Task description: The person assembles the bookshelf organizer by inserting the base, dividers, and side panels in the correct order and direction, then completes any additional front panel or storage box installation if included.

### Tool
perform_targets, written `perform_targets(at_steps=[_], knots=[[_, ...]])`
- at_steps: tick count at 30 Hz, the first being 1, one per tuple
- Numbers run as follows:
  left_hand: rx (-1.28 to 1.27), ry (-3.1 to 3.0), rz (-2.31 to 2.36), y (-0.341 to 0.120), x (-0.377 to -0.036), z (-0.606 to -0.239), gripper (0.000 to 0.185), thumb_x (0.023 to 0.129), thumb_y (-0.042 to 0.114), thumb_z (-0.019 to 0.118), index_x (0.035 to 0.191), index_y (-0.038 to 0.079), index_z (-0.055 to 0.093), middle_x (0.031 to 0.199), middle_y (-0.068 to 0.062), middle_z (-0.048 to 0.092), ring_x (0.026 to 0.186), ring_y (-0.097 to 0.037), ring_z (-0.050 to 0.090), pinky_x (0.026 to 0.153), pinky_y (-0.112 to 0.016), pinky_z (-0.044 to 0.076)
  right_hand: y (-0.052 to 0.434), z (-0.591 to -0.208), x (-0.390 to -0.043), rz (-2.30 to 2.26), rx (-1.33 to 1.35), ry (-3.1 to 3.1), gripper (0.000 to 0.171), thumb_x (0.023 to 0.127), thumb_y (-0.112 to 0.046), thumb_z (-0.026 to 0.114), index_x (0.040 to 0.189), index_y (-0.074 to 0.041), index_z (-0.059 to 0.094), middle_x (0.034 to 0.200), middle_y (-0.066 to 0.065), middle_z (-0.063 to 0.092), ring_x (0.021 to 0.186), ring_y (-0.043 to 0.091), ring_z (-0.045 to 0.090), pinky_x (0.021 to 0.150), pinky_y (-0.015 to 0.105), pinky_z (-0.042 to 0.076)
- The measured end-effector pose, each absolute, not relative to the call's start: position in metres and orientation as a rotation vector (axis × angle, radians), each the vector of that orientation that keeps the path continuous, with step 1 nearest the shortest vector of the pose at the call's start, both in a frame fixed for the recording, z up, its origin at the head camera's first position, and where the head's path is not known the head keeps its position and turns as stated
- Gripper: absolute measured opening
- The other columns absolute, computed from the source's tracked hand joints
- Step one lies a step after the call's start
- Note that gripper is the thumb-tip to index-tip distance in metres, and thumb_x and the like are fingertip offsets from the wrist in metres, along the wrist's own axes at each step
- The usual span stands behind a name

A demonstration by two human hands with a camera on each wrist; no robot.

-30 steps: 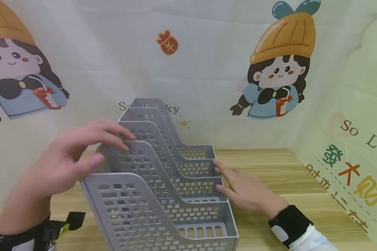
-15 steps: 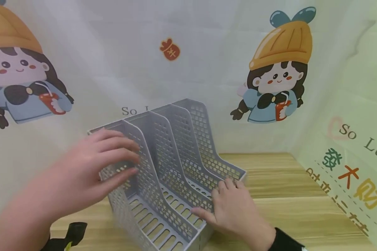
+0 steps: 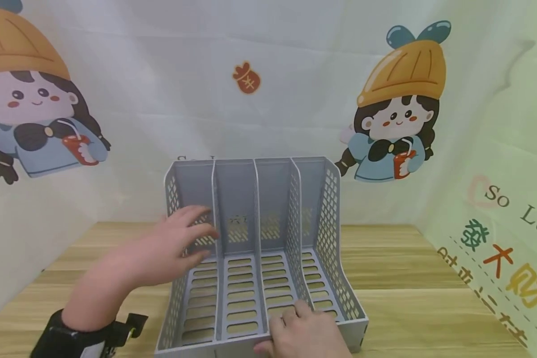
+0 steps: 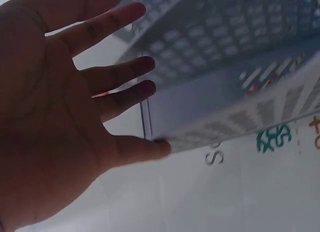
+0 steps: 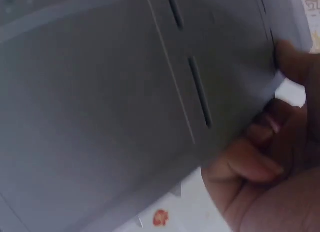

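A grey plastic file rack (image 3: pixel 234 199) with perforated sides and several upright compartments stands on the table, its low front toward me. At its front edge my right hand (image 3: pixel 304 333) curls its fingers over the low wall, thumb on the outer face. The right wrist view shows the rack's smooth grey front (image 5: pixel 100 117) and the right hand (image 5: pixel 260 182) gripping its edge. My left hand (image 3: pixel 179 243) is over the leftmost compartment with fingers spread, holding nothing. In the left wrist view, the left hand's fingertips (image 4: pixel 146 64) lie in front of the rack; contact is hard to tell.
Wood-grain table surface (image 3: pixel 394 268) extends on both sides of the rack. A pale cloth backdrop (image 3: pixel 170 64) with cartoon figures hangs behind, and a printed side cloth (image 3: pixel 488 149) runs along the right.
The file rack has turned from sideways to facing me, its low front now nearest. My right hand came toward me along with that front; the left hand moved off the tall edges.
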State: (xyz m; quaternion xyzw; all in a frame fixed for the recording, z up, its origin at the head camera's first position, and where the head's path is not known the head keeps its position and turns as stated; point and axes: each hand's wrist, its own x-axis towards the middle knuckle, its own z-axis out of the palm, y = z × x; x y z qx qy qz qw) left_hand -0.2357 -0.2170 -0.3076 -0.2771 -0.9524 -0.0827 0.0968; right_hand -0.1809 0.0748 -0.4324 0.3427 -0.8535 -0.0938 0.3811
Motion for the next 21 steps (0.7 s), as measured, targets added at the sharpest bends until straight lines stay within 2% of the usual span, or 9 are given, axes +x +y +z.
perform_targets(at_steps=[4, 6, 7, 11, 14, 17, 21], knots=[[-0.780, -2.965, -0.238, -0.201, -0.236, -0.319, 0.040, 0.105, 0.039, 0.066, 0.143, 0.028, 0.062, 0.174, -0.021, 0.028, 0.160, -0.052, 0.023, 0.115, -0.090, 0.019, 0.068, -0.428, -0.180, -0.238, 0.762, -2.370, 0.062, 0.092, -0.079, 0.056, 0.075, -0.020, 0.068, 0.067, -0.008, 0.068, 0.063, 0.012, 0.059, 0.038, 0.025, 0.037], [-0.783, -3.031, -0.258, -0.195, -0.237, -0.324, 0.044, 0.105, 0.043, 0.065, 0.145, 0.025, 0.061, 0.173, -0.022, 0.028, 0.160, -0.052, 0.023, 0.116, -0.089, 0.018, 0.067, -0.426, -0.183, -0.237, 0.730, -2.431, 0.062, 0.093, -0.078, 0.054, 0.080, -0.020, 0.072, 0.071, -0.007, 0.071, 0.066, 0.012, 0.061, 0.040, 0.025, 0.042], [-0.800, -3.066, -0.296, -0.193, -0.237, -0.327, 0.046, 0.105, 0.043, 0.064, 0.146, 0.023, 0.060, 0.173, -0.023, 0.030, 0.160, -0.052, 0.025, 0.118, -0.087, 0.019, 0.067, -0.425, -0.185, -0.238, 0.722, -2.451, 0.062, 0.094, -0.077, 0.053, 0.081, -0.019, 0.073, 0.073, -0.007, 0.072, 0.068, 0.013, 0.061, 0.041, 0.025, 0.044], [-0.929, -3.205, -0.467, -0.185, -0.234, -0.336, 0.049, 0.105, 0.044, 0.064, 0.144, 0.015, 0.062, 0.161, -0.017, 0.051, 0.151, -0.043, 0.046, 0.122, -0.071, 0.037, 0.072, -0.426, -0.199, -0.229, 0.668, -2.379, 0.060, 0.092, -0.075, 0.059, 0.076, -0.018, 0.067, 0.070, -0.006, 0.069, 0.066, 0.014, 0.057, 0.042, 0.025, 0.044], [-0.976, -3.270, -0.519, -0.179, -0.235, -0.343, 0.051, 0.104, 0.042, 0.067, 0.145, 0.013, 0.061, 0.151, -0.009, 0.062, 0.142, -0.034, 0.058, 0.118, -0.058, 0.048, 0.077, -0.430, -0.210, -0.201, 0.599, -2.317, 0.060, 0.087, -0.074, 0.066, 0.073, -0.015, 0.062, 0.069, -0.005, 0.069, 0.067, 0.015, 0.054, 0.044, 0.026, 0.045], [-0.967, -3.273, -0.472, -0.174, -0.238, -0.349, 0.052, 0.103, 0.037, 0.069, 0.147, 0.012, 0.059, 0.150, -0.008, 0.065, 0.140, -0.032, 0.061, 0.119, -0.055, 0.048, 0.080, -0.432, -0.218, -0.183, 0.567, -2.288, 0.060, 0.087, -0.072, 0.069, 0.074, -0.014, 0.061, 0.071, -0.004, 0.069, 0.070, 0.016, 0.055, 0.044, 0.026, 0.044], [-0.930, -3.262, -0.408, -0.170, -0.244, -0.356, 0.050, 0.102, 0.032, 0.070, 0.147, 0.012, 0.059, 0.147, -0.008, 0.067, 0.140, -0.033, 0.062, 0.124, -0.067, 0.037, 0.080, -0.434, -0.225, -0.167, 0.585, -2.265, 0.057, 0.089, -0.068, 0.072, 0.075, -0.014, 0.062, 0.071, -0.003, 0.068, 0.071, 0.017, 0.056, 0.044, 0.026, 0.044]])
